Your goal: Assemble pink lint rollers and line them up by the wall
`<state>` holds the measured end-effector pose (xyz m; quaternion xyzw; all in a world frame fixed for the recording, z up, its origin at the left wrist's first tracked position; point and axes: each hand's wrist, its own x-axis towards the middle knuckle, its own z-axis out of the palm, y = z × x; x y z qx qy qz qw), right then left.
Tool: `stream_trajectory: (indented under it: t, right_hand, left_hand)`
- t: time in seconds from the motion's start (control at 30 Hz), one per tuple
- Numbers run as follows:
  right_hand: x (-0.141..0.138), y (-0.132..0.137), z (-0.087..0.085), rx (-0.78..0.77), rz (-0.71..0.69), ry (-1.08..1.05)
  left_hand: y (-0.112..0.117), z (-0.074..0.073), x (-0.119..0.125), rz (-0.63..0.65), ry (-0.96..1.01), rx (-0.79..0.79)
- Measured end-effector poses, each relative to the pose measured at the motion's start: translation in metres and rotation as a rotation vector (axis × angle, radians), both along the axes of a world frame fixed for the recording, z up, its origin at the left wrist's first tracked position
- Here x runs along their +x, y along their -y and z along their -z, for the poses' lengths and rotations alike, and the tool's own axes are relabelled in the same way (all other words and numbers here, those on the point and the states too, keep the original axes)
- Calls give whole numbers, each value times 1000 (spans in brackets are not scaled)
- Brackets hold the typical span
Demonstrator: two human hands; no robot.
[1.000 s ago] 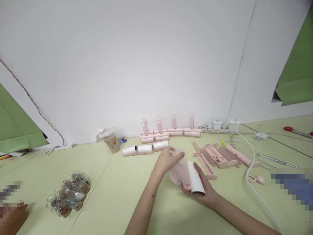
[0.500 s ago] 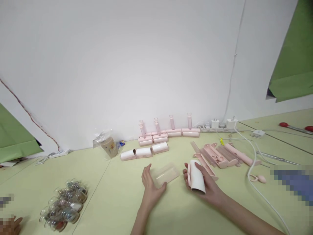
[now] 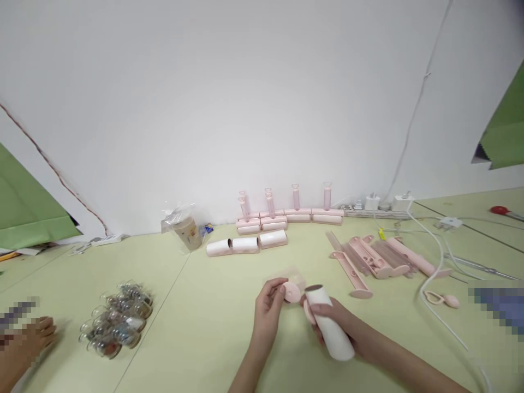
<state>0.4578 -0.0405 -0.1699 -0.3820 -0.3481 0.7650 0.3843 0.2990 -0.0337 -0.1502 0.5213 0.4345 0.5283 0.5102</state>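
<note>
My right hand [image 3: 339,322] is wrapped round a white paper roll [image 3: 329,325], tilted with its hollow end up and away. A pink curved piece [image 3: 308,312] shows along the roll's left side, partly hidden by my fingers. Between the thumb and fingers of my left hand [image 3: 268,303] is a pink round disc [image 3: 292,293]. Whether the disc joins the curved piece I cannot tell. Just behind it a clear plastic cover [image 3: 292,274] lies on the table, partly covered by my left hand and the disc.
Three white rolls in pink holders [image 3: 245,245] lie ahead. Behind them are pink rollers with upright handles [image 3: 295,197]. Pink trays and clear parts [image 3: 368,259] lie right, near a white cable [image 3: 428,278]. Left are a bagged cup [image 3: 188,232], several glass jars [image 3: 117,319] and another person's hand [image 3: 39,333].
My left hand has closed, moved right and now pinches the pink disc. The roll has come lower and nearer, its hollow end turned away. The view has shifted slightly.
</note>
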Motion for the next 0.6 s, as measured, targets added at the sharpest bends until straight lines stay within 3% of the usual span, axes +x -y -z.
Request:
stream_trajectory:
  t: [0.1, 0.23, 0.37, 0.6]
  right_hand:
    - [-5, 8, 3, 24, -179, 79]
    - [-11, 14, 5, 18, -282, 128]
    - [-10, 14, 3, 12, -276, 156]
    - [-7, 15, 1, -16, -219, 168]
  left_hand:
    - [1, 0, 2, 60, -10, -25]
    - [8, 2, 11, 200, -71, -96]
    - [13, 1, 10, 272, -177, -112]
    - [20, -4, 4, 368, -335, 139]
